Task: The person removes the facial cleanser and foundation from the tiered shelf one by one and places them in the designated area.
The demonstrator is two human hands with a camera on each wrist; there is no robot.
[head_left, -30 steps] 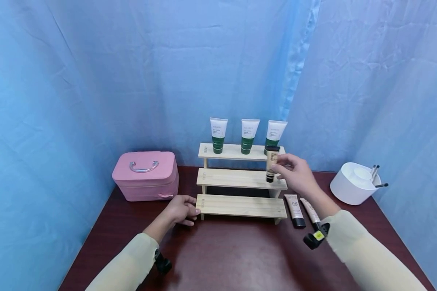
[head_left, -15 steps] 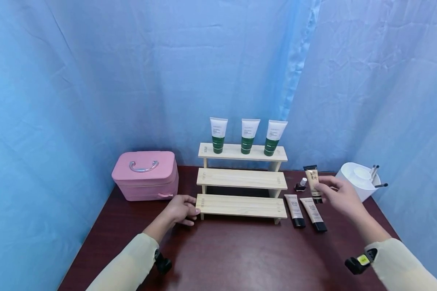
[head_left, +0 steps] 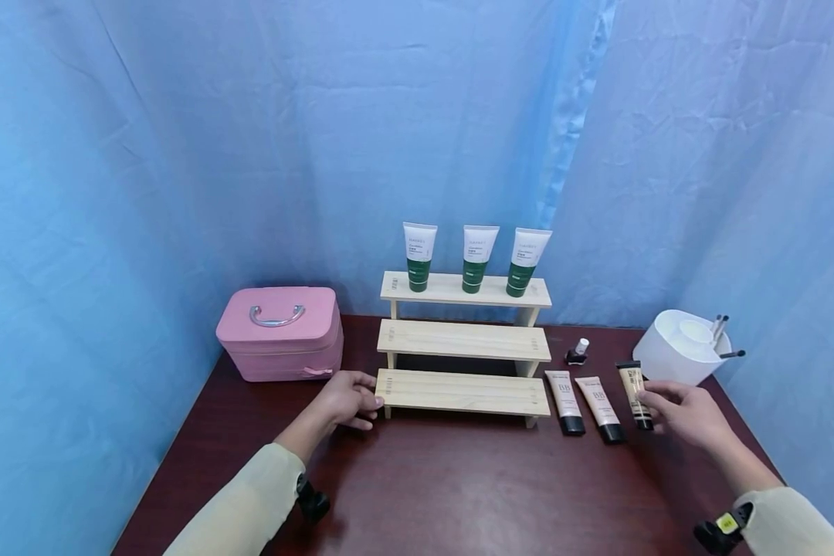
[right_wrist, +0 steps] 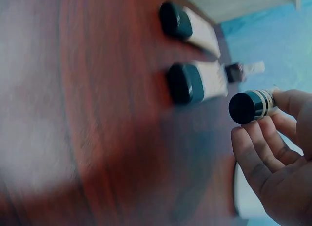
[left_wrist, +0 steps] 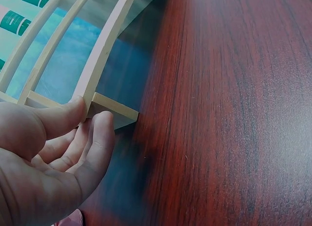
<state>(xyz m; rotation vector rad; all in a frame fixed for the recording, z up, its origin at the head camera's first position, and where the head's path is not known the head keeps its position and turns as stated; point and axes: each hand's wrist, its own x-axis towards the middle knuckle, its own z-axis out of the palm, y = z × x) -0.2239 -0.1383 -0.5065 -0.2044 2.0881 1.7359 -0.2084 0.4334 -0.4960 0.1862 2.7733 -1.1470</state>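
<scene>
A small gold cosmetic tube (head_left: 633,392) with black ends is pinched between the thumb and fingers of my right hand (head_left: 688,413). Its round black cap faces the right wrist camera. My left hand (head_left: 347,400) grips the left end of the lowest step of a three-tier wooden display rack (head_left: 462,391). In the left wrist view the thumb lies on the board's edge, with the fingers (left_wrist: 100,143) curled under the corner. Two pinkish BB cream tubes (head_left: 565,403) lie side by side between the rack and the gold tube, black caps toward me.
Several white-and-green tubes (head_left: 476,259) stand on the rack's top tier. A small dark bottle with a white cap (head_left: 578,352) sits behind the BB creams. Farther right is a white brush holder (head_left: 676,351); a pink case (head_left: 278,332) stands at left. Blue curtains surround the dark red table (head_left: 459,486).
My right hand has carried the gold tube from in front of the rack's middle tier rightward and down, to the right of the BB creams. The left hand has stayed at the rack.
</scene>
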